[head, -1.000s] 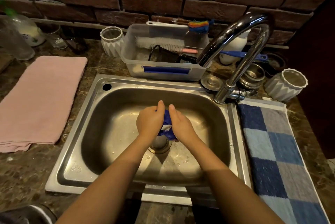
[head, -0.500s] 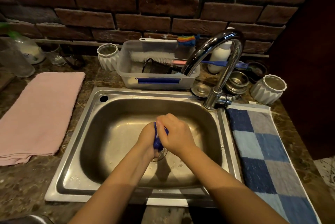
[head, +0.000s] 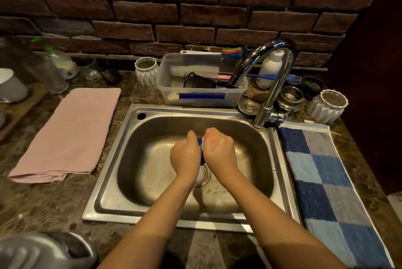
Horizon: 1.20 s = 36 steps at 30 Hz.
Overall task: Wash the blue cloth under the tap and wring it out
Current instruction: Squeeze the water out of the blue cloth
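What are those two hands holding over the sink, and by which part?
A bunched blue cloth, squeezed between both: the left hand grips its left side, the right hand its right side. Only a narrow blue strip shows.

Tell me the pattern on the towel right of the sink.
Towel: checks of dark blue, light blue and grey; clearest in the head view.
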{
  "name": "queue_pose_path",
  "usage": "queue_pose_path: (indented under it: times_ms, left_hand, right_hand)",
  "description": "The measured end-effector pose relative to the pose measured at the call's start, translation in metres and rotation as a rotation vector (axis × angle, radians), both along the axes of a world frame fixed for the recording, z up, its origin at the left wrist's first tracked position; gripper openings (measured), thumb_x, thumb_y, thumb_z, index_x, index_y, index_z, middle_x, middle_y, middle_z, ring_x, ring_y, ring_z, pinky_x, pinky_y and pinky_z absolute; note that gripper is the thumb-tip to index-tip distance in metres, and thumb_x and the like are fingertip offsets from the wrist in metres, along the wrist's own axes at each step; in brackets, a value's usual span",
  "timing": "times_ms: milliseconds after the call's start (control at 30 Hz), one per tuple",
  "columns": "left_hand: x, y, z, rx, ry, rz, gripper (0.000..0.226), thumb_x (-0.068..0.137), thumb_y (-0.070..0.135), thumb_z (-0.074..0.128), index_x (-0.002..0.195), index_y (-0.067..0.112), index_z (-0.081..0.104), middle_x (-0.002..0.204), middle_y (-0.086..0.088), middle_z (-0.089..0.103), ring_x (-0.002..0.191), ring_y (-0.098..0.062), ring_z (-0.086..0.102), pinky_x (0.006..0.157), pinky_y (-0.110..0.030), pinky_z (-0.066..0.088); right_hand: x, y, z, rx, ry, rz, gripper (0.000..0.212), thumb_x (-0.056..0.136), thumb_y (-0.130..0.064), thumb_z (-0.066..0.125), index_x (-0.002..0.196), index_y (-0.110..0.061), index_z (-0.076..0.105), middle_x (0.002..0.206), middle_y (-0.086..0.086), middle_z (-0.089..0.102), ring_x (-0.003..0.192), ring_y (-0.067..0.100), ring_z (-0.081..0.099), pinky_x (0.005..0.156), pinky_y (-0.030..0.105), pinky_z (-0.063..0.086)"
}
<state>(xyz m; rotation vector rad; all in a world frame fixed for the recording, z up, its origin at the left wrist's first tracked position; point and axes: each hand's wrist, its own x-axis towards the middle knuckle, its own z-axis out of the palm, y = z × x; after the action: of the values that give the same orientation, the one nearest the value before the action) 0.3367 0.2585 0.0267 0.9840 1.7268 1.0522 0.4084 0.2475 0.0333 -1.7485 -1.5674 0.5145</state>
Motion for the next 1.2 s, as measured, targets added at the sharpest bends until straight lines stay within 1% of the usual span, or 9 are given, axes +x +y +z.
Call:
queue_pose_path:
  times_ms: [300, 467, 633, 733, 833, 900, 967, 1067, 1200]
  left_hand:
    - [-0.016, -0.02, -0.004, 0.041, 0.136, -0.046, 0.043, 0.099, 0.035, 0.036, 0.072, 0.011, 0.06, 0.065, 0.001, 0.058, 0.062, -0.012, 0.057, 0.053, -0.019, 0.039]
    - [-0.016, -0.017, -0.016, 0.008, 0.273, -0.148, 0.052, 0.1, 0.038, 0.029, 0.063, 0.012, 0.057, 0.065, -0.002, 0.059, 0.064, -0.015, 0.057, 0.053, -0.021, 0.038]
    - [-0.025, -0.016, -0.029, 0.037, 0.453, -0.354, 0.061, 0.099, 0.046, 0.022, 0.053, 0.016, 0.049, 0.058, -0.001, 0.055, 0.062, -0.018, 0.055, 0.053, -0.027, 0.036]
    - [-0.031, -0.014, -0.032, -0.003, 0.211, -0.399, 0.057, 0.097, 0.05, 0.025, 0.071, 0.012, 0.057, 0.076, -0.01, 0.064, 0.077, -0.025, 0.061, 0.07, -0.036, 0.047]
    - [-0.04, -0.018, -0.024, -0.185, -0.396, -0.252, 0.042, 0.099, 0.045, 0.031, 0.094, 0.016, 0.061, 0.092, -0.009, 0.067, 0.084, -0.021, 0.063, 0.07, -0.032, 0.049]
    - [-0.052, -0.024, -0.022, -0.289, -0.665, -0.25, 0.032, 0.097, 0.041, 0.04, 0.105, 0.017, 0.06, 0.102, -0.008, 0.065, 0.089, -0.019, 0.06, 0.07, -0.03, 0.046]
    - [-0.065, -0.03, -0.02, -0.375, -0.769, -0.318, 0.03, 0.094, 0.04, 0.047, 0.108, 0.018, 0.061, 0.109, -0.008, 0.063, 0.098, -0.022, 0.057, 0.075, -0.033, 0.047]
    - [-0.075, -0.037, -0.012, -0.383, -0.877, -0.426, 0.023, 0.093, 0.03, 0.052, 0.109, 0.016, 0.063, 0.104, -0.008, 0.069, 0.102, -0.026, 0.062, 0.081, -0.042, 0.052]
    - [-0.073, -0.054, -0.004, -0.246, -0.789, -0.587, 0.021, 0.09, 0.015, 0.055, 0.109, 0.018, 0.063, 0.101, -0.008, 0.07, 0.1, -0.026, 0.062, 0.086, -0.04, 0.05]
  right_hand:
    - [-0.015, -0.024, -0.006, -0.026, 0.058, -0.076, 0.026, 0.097, -0.023, 0.036, 0.075, -0.016, 0.047, 0.07, 0.004, 0.055, 0.067, 0.019, 0.06, 0.062, 0.038, 0.056]
    - [-0.016, -0.03, -0.024, -0.09, 0.11, -0.134, 0.026, 0.098, -0.028, 0.033, 0.079, -0.015, 0.046, 0.077, 0.008, 0.058, 0.074, 0.022, 0.062, 0.064, 0.037, 0.054]
    - [-0.008, -0.028, -0.032, -0.521, 0.567, -0.209, 0.042, 0.095, -0.046, 0.029, 0.093, -0.016, 0.058, 0.097, 0.011, 0.067, 0.081, 0.02, 0.065, 0.071, 0.032, 0.053]
    - [0.005, -0.037, -0.02, -0.697, 0.671, -0.076, 0.054, 0.091, -0.061, 0.028, 0.104, -0.02, 0.062, 0.099, 0.007, 0.071, 0.08, 0.023, 0.069, 0.075, 0.033, 0.054]
    - [0.006, -0.041, -0.007, -0.656, 0.671, 0.03, 0.042, 0.094, -0.051, 0.036, 0.114, -0.021, 0.057, 0.103, 0.008, 0.068, 0.075, 0.02, 0.066, 0.07, 0.031, 0.055]
    - [0.005, -0.042, 0.0, -0.576, 0.751, 0.022, 0.032, 0.095, -0.04, 0.044, 0.116, -0.019, 0.056, 0.111, 0.01, 0.063, 0.082, 0.019, 0.064, 0.076, 0.034, 0.055]
    - [0.006, -0.048, 0.006, -0.525, 0.841, 0.055, 0.025, 0.092, -0.021, 0.051, 0.117, -0.018, 0.056, 0.119, 0.011, 0.058, 0.097, 0.021, 0.061, 0.078, 0.034, 0.054]
    - [0.01, -0.064, 0.01, -0.479, 0.89, 0.052, 0.043, 0.081, 0.004, 0.05, 0.119, -0.015, 0.056, 0.123, 0.011, 0.052, 0.108, 0.028, 0.056, 0.09, 0.04, 0.05]
    - [0.005, -0.085, 0.011, -0.434, 1.044, -0.016, 0.035, 0.091, -0.012, 0.051, 0.125, -0.021, 0.053, 0.117, 0.004, 0.059, 0.108, 0.02, 0.058, 0.092, 0.038, 0.051]
